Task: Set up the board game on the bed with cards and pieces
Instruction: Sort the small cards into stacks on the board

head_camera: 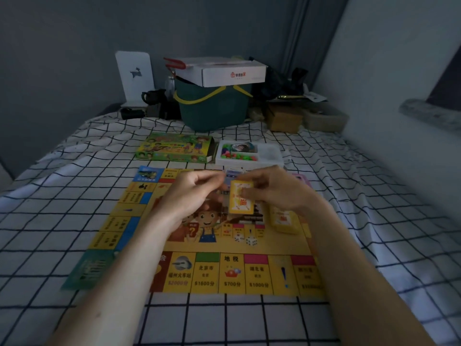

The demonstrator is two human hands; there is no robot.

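A small stack of yellow cards (241, 198) is held upright above the middle of the game board (209, 265), clamped by the right hand (272, 189), whose thumb presses on the card face while the fingers wrap behind. The left hand (192, 193) hovers just beside it, thumb and forefinger pinched together at the stack's upper left corner; whether they grip a card or a wrapper is too blurred to tell. Below the right hand, a second yellow deck (284, 221) lies on the board near its right edge. The board lies flat on the bed (74, 171), spread over the black-and-white grid sheet, with its printed price squares running along the near edge. Just past the board's far edge sit the colourful game box (174, 147) and, to its right, a white tray (270, 156) holding small bright pieces (239, 156). At the head of the bed, well apart from the board, a green basket (212, 108) carries a white carton (224, 71) on top.
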